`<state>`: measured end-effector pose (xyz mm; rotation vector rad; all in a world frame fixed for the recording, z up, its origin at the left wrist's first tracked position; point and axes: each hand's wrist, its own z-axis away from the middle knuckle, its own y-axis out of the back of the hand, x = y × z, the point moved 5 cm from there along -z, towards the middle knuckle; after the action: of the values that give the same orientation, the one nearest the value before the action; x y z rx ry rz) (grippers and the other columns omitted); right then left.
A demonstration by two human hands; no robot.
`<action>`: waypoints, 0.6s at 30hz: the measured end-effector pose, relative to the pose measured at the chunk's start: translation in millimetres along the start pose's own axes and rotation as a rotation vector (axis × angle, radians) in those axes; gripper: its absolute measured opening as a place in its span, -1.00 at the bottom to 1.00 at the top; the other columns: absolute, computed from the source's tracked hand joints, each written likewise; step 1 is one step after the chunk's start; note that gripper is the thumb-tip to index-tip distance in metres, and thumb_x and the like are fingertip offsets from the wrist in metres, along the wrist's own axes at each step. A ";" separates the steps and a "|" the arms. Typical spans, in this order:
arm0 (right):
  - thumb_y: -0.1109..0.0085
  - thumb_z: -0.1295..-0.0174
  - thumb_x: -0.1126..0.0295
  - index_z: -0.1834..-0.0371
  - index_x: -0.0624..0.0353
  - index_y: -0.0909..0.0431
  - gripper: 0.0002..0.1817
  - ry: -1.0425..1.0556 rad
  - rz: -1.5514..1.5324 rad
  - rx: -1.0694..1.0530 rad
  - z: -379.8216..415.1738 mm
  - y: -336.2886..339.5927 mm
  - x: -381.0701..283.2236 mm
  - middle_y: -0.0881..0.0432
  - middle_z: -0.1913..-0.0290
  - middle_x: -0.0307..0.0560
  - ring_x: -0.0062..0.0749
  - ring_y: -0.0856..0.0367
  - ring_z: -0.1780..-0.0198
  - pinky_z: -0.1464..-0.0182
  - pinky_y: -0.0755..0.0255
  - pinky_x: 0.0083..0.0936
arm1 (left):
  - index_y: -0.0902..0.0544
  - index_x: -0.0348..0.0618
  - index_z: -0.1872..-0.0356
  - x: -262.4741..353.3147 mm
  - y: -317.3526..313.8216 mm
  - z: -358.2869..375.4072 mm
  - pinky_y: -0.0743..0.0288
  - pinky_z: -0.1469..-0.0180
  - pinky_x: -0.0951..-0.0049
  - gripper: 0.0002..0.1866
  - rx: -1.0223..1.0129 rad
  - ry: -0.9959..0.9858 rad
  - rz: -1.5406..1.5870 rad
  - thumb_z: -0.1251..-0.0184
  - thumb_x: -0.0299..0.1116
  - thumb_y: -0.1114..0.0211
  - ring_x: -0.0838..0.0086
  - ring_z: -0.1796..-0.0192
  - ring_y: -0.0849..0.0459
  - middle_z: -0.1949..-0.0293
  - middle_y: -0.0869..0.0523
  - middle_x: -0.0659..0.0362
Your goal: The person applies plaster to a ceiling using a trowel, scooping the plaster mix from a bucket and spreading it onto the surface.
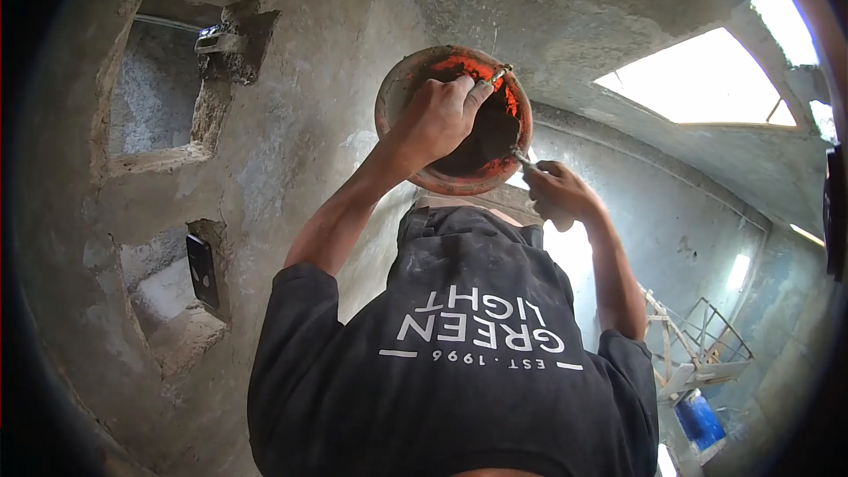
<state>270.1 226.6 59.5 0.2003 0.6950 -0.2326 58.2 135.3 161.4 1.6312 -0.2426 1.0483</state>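
Observation:
A round orange-red basin (386,115), its inside coated with dark grey residue, is in front of my body below the chest. My left hand (446,115) reaches over its opening, closed on a short, knotted, rope-like piece (501,73) near the rim's far right side. Beside the lower right rim, my right hand (561,193) is closed around a similar pale rope-like stub (523,157) that meets the basin's edge. Whether both pieces belong to one handle cannot be told. Most of the basin's floor is in shadow or behind my left hand.
Rough plastered wall (291,115) runs along the left, with two recesses. A dark phone-like object (201,270) leans in the lower recess. To the right are bright window openings (707,79), a metal frame (698,344) and a blue object (700,421).

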 end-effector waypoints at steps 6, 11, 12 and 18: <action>-0.02 -0.29 -0.05 0.44 0.32 -0.50 -0.46 -0.122 -0.030 0.094 -15.1 -16.3 2.0 -0.51 0.58 -0.17 -0.48 -0.53 0.59 0.53 -0.44 -0.48 | -0.53 -0.32 0.44 2.8 1.7 0.7 -0.39 0.42 0.06 -0.60 0.038 0.006 0.008 -0.42 -0.12 -0.10 -0.15 0.35 -0.57 0.54 -0.57 -0.22; -0.03 -0.28 -0.06 0.42 0.31 -0.52 -0.46 -0.124 -0.110 0.077 -14.5 -8.5 8.9 -0.51 0.57 -0.17 -0.49 -0.53 0.59 0.55 -0.45 -0.50 | -0.54 -0.32 0.45 4.6 -4.2 1.7 -0.39 0.41 0.09 -0.56 -0.029 0.002 0.014 -0.44 -0.09 -0.06 -0.15 0.38 -0.56 0.54 -0.56 -0.20; -0.04 -0.28 -0.06 0.42 0.31 -0.52 -0.47 -0.120 -0.126 0.062 -14.1 -6.7 6.2 -0.51 0.57 -0.17 -0.49 -0.53 0.59 0.55 -0.46 -0.50 | -0.54 -0.32 0.45 6.2 -3.2 2.0 -0.39 0.41 0.09 -0.56 -0.034 -0.001 0.014 -0.44 -0.09 -0.06 -0.15 0.38 -0.56 0.54 -0.56 -0.20; -0.05 -0.26 -0.11 0.39 0.31 -0.51 -0.44 -0.055 -0.144 0.038 -11.4 11.6 -7.8 -0.53 0.50 -0.15 -0.50 -0.55 0.55 0.54 -0.49 -0.51 | -0.54 -0.37 0.45 18.5 -3.8 1.4 -0.48 0.30 0.05 -0.59 -0.109 -0.017 0.044 -0.46 -0.20 -0.02 -0.13 0.32 -0.61 0.52 -0.59 -0.23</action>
<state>260.6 241.8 57.2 0.1794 0.6514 -0.3877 72.1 142.0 172.3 1.5436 -0.3420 1.0369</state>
